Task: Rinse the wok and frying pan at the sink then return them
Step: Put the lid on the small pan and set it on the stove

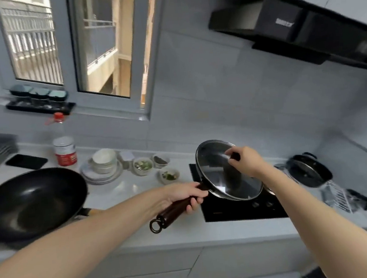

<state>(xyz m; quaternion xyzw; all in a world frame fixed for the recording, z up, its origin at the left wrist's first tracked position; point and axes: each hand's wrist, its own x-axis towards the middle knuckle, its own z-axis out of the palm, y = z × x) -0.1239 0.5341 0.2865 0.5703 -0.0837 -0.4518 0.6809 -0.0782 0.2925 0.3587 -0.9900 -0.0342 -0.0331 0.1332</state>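
The left hand [184, 194] grips the dark wooden handle [176, 209] of the frying pan [215, 195], which sits over the black cooktop [241, 209]. The right hand [245, 161] pinches the knob of the glass lid [221, 173] covering that pan. The black wok [31, 202] rests on the white counter [142, 234] to the left. Behind them stand stacked white bowls [104, 162] and a red-capped bottle [64, 148].

Bowls [143, 166] crowd counter between wok [30, 204] and stove [241, 209].
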